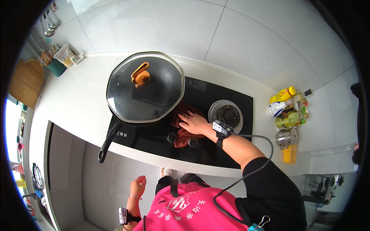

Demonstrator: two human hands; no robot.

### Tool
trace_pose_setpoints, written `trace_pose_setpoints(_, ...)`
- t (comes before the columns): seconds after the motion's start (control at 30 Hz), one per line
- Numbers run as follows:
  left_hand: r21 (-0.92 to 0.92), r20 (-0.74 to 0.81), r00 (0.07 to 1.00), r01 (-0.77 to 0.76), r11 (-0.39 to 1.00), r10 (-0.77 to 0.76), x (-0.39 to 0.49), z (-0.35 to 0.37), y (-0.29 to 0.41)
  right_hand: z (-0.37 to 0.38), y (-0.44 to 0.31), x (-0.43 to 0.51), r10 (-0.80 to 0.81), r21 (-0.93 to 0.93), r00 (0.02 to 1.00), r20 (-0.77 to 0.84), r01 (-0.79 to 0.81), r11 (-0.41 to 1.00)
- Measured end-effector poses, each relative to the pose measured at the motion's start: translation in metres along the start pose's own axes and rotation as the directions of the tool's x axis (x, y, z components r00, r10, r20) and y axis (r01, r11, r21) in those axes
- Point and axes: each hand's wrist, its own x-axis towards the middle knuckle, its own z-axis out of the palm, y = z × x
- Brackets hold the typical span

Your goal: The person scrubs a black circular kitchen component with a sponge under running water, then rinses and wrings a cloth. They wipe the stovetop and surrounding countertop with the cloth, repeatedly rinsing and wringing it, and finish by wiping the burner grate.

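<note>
My right hand (194, 122) lies palm down, holding a reddish-brown cloth (183, 138) against a black glass gas cooktop (150, 141). Part of this cloth is hidden under the hand. Two control knobs, a left knob (171, 137) and a right knob (192, 142), sit by its near end. Left of the hand, a dark long-handled wok (111, 135) carries a glass lid (162, 95) with a copper-coloured handle (140, 73). To the right is an uncovered burner (228, 115) with a metal ring. My left hand (137, 186) hangs below the counter edge, fingers loosely curled, holding nothing.
Several bottles (286, 115), a metal pot (284, 138) and a yellow container (290, 154) stand along the right wall. The wok handle (107, 147) juts past the front counter edge (144, 156). A black cable (270, 150) runs from my right wrist.
</note>
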Motion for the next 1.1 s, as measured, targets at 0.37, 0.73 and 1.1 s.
trace_pose_setpoints(0.37, 0.055, 0.028, 0.997, -0.068, 0.996, 0.066, 0.014, -0.002, -0.006, 0.040, 0.039, 0.045, 0.086, -0.064, 0.971, -0.222, -0.102, 0.993)
trace_pose_setpoints(0.73, 0.018, 0.014, 0.992, 0.122, 0.992, -0.122, -0.017, -0.002, -0.038, -0.001, 0.201, 0.076, 0.599, -0.033, 0.733, -0.323, -0.641, 0.767)
trace_pose_setpoints(1.1, -0.018, 0.008, 0.992, 0.123, 0.992, -0.123, -0.009, 0.009, -0.046, 0.012, 0.106, 0.124, 0.422, 0.029, 0.869, -0.258, -0.430, 0.902)
